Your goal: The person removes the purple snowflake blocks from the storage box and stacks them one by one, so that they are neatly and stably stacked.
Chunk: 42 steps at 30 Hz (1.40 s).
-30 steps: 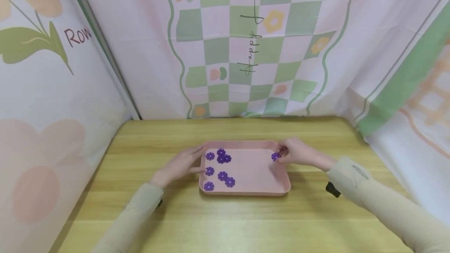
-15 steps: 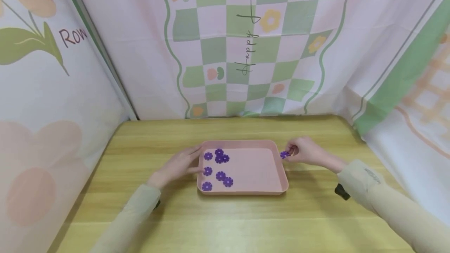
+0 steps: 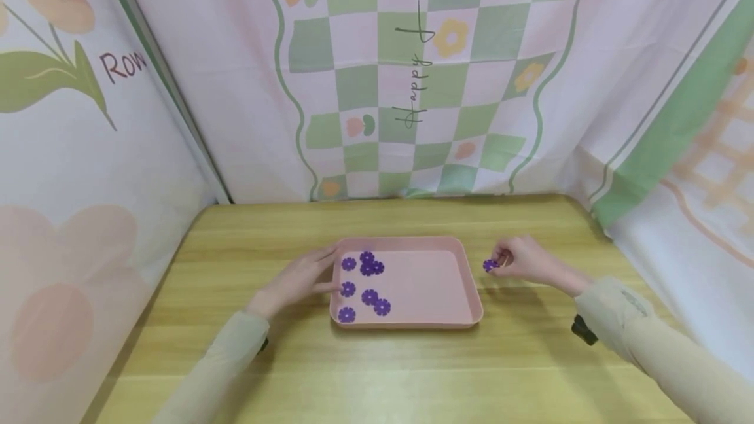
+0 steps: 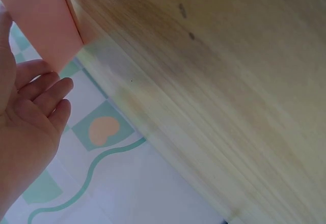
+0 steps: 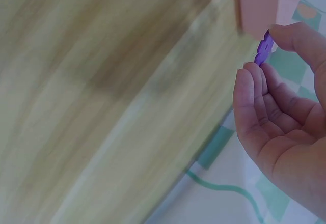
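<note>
Between thumb and fingertips my right hand (image 3: 524, 260) pinches a purple flower-shaped disc (image 3: 490, 266), held off the right end of a pink tray (image 3: 424, 286). The right wrist view shows this disc (image 5: 264, 49) edge-on, thin and notched. My left hand (image 3: 297, 281) rests at the tray's left end, fingers extended along the rim, one fingertip by a disc. Several more purple discs lie inside on the tray's left side: three in a column along the wall, a small overlapping cluster (image 3: 370, 265) at the back, and two touching discs (image 3: 376, 302) nearer the front.
The tray stands on a wood-grain table (image 3: 400, 371). Behind it hangs a checked green and white cloth (image 3: 406, 84), with printed cloth (image 3: 65, 162) on the left and more cloth (image 3: 695, 214) on the right.
My right hand has carried the pinched disc from inside the tray's right end outward to the right, past the rim. The left hand stays at the tray's left end; the other discs keep their places.
</note>
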Motion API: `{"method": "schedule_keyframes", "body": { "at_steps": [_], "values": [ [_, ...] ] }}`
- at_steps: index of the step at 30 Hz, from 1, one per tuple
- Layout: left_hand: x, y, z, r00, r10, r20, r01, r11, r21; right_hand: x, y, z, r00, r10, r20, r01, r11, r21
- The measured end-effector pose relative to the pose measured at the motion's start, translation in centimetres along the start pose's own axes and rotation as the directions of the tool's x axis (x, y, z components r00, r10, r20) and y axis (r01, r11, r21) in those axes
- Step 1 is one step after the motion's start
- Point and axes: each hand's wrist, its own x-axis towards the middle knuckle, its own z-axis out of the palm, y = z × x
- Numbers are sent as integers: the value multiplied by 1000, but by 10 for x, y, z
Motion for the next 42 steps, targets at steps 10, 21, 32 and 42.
{"method": "schedule_keyframes", "body": {
  "at_steps": [10, 21, 32, 42],
  "values": [
    [-2, 2, -2, 1000, 7, -6, -8, 1000, -14, -7, 15, 6, 998, 66, 23, -66, 998, -4],
    [-3, 2, -1, 1000, 3, -10, -3, 1000, -26, -10, 26, 13, 993, 108, 53, -108, 994, 5],
    [-4, 2, -1, 1000, 9, -13, -9, 1000, -29, -10, 31, 19, 988, 130, 81, -129, 991, -15],
    [-2, 0, 1, 1000, 10, -24, -10, 1000, -18, -10, 32, 23, 990, 115, 81, -114, 993, -25]
  ]
}}
